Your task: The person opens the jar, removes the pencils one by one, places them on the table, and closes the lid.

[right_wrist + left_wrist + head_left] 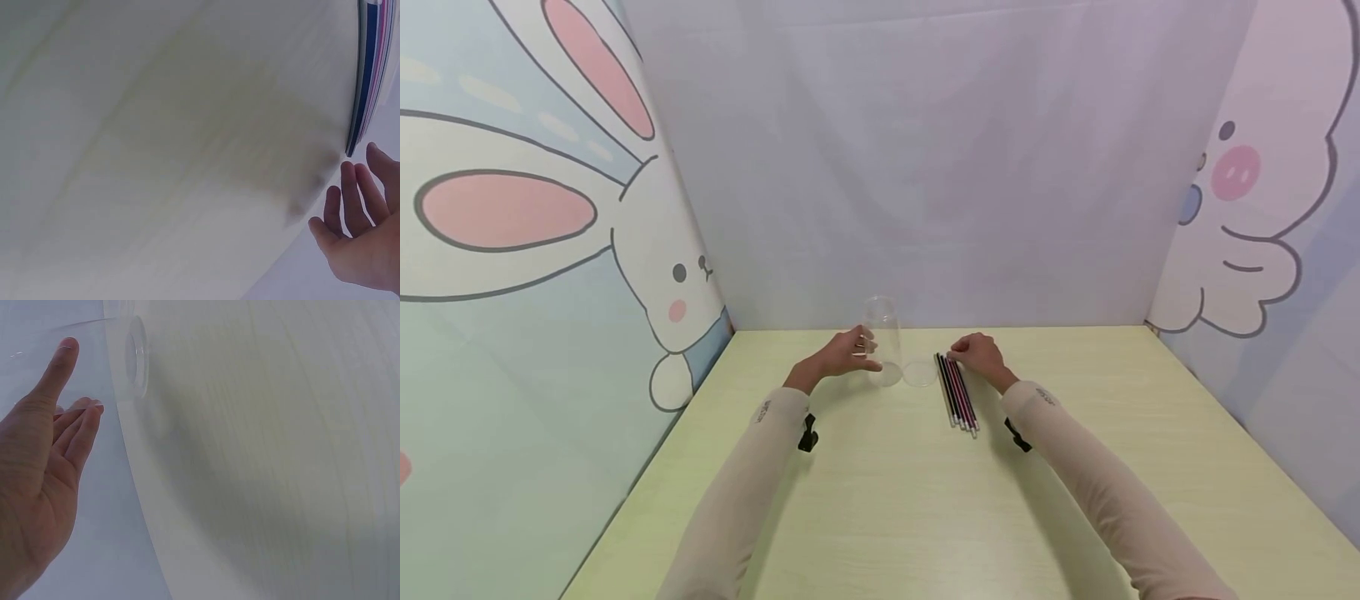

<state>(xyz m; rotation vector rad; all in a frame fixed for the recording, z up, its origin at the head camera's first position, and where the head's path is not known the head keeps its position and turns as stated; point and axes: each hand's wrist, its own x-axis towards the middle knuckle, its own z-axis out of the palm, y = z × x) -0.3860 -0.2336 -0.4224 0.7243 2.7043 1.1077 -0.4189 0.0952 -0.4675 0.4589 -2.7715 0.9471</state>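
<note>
My left hand (846, 352) is beside a tall clear cylindrical container (887, 337) standing on the table, its thumb and fingers apart at the container's left side. In the left wrist view the thumb of the left hand (47, 444) is extended, and the container's round base (142, 359) shows past it. A clear round lid (920, 373) lies right of the container. My right hand (980, 354) is at the far ends of several dark and pink pencils (958, 396) lying side by side. In the right wrist view its loosely bent fingers (353, 200) are close to the pencil ends.
The pale wooden table (880, 517) runs back to a plain light curtain (925, 167). Cartoon-printed panels stand on both sides, with a rabbit (662, 250) at left and a white figure (1247, 233) at right. A black strap piece (807, 435) hangs below the left sleeve.
</note>
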